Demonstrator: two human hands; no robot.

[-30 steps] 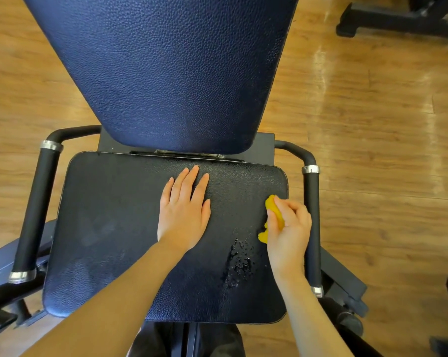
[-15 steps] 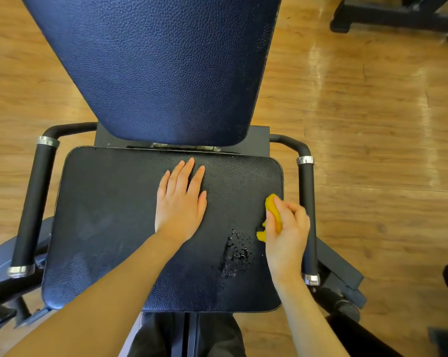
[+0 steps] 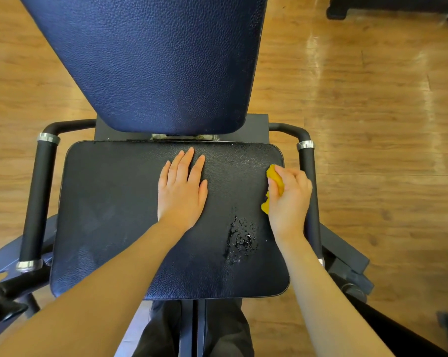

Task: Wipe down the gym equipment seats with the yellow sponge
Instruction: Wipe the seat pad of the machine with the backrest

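A black padded seat (image 3: 109, 217) fills the middle of the view, with a dark blue backrest (image 3: 150, 60) rising behind it. My left hand (image 3: 181, 191) lies flat on the seat's centre, fingers straight. At the seat's right edge my right hand (image 3: 289, 199) grips the yellow sponge (image 3: 275, 180), squeezed against the pad. A patch of water droplets (image 3: 240, 238) sits on the seat just below and left of the sponge.
Black handles with chrome rings run along the left (image 3: 36, 202) and right (image 3: 307, 171) of the seat. The machine's grey frame (image 3: 346, 256) sticks out low on the right. Wooden floor (image 3: 372, 124) surrounds it, with another machine's base (image 3: 372, 6) at the top right.
My right hand has slid the sponge a little farther up the seat's right edge, away from the wet patch. My left hand has stayed flat in place.
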